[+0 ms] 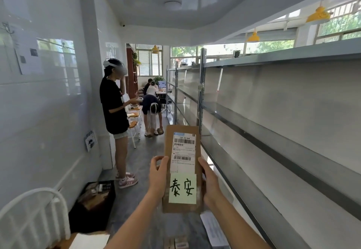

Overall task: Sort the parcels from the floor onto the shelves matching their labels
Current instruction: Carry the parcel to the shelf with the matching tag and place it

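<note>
I hold a flat brown cardboard parcel (182,168) upright in front of me, label side towards me. It carries a white shipping label with barcodes and a pale green note with two handwritten characters. My left hand (159,174) grips its left edge, thumb on the front. My right hand (209,182) grips its right edge. Grey metal shelves (273,123) run along the right, their boards bare in this view. More parcels (213,229) lie on the floor below my arms.
A black crate (95,200) with boxes stands on the floor at the left wall, beside a white chair back (35,215). One person with a headset stands in the aisle (115,108); another bends down further back (151,115). Chairs line the left side.
</note>
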